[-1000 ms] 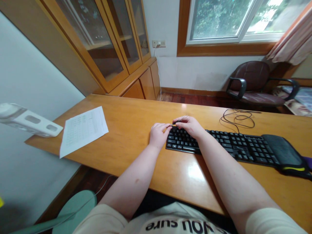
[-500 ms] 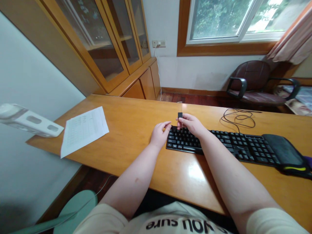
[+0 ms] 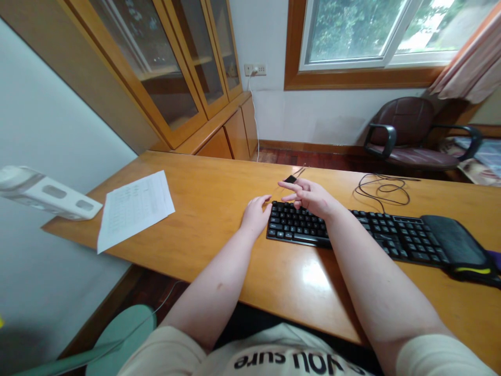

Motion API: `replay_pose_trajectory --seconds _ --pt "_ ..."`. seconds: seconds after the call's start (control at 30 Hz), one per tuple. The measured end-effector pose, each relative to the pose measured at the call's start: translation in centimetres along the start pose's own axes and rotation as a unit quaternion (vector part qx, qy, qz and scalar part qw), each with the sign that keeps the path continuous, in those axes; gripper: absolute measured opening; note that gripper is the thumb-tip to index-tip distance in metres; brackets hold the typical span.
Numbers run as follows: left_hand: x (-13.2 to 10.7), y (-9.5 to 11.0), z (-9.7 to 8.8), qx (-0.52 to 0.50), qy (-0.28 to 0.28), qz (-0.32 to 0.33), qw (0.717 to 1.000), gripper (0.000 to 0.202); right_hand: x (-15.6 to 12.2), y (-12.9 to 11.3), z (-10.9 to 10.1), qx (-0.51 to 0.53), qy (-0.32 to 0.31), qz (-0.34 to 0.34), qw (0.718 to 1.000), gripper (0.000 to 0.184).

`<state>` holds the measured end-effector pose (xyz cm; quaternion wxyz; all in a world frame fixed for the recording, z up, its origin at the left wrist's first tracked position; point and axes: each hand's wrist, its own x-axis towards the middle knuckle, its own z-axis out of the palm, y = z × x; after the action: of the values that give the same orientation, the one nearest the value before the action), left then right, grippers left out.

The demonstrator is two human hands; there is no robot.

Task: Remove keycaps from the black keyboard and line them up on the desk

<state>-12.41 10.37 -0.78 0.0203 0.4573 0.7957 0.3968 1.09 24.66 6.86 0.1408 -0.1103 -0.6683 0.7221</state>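
A black keyboard (image 3: 299,232) lies on the wooden desk. My left hand (image 3: 255,214) rests at its upper left corner, fingers loosely extended and thumb against the edge. Over the upper left keys is my right hand (image 3: 311,198), holding a small black tool with two thin wire prongs, which looks like a keycap puller (image 3: 290,179). The prongs point up and to the right, away from the keys. Some of my right fingers are stretched out to the left. My right hand and forearm hide part of the keyboard.
Papers (image 3: 136,209) and a white lamp-like object (image 3: 50,193) stand at the left of the desk. A coiled black cable (image 3: 385,190) lies behind the keyboard. At the right is a dark pad (image 3: 454,240) with a yellow stripe. An office chair (image 3: 410,130) stands beyond the desk.
The keycap puller has tipped from upright to slanting right, and the right hand has shifted slightly right with its fingers changing their grip. The left hand is almost still.
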Motion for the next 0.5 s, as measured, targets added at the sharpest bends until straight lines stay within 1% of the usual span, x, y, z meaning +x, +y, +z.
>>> replay_pose_trajectory --seconds 0.1,0.17,0.23,0.37,0.5 --pt "0.0 -0.2 0.2 0.01 -0.014 -0.005 1.0 0.029 0.7 0.7 0.3 -0.072 0.112 0.001 0.991 0.041" --pt "0.0 -0.3 0.2 0.011 -0.013 -0.011 1.0 0.029 1.2 1.4 0.5 -0.124 0.163 -0.013 0.979 0.036" --pt "0.0 -0.3 0.3 0.013 -0.014 -0.015 1.0 0.029 1.6 2.2 0.6 -0.181 0.175 -0.028 0.967 0.034" --pt "0.0 -0.3 0.3 0.02 -0.022 -0.008 1.0 0.026 1.8 3.2 1.0 -0.3 0.169 -0.032 0.938 0.033" --pt "0.0 -0.2 0.2 0.026 -0.026 -0.012 0.999 0.025 1.8 3.2 1.4 -0.356 0.149 -0.024 0.922 0.031"
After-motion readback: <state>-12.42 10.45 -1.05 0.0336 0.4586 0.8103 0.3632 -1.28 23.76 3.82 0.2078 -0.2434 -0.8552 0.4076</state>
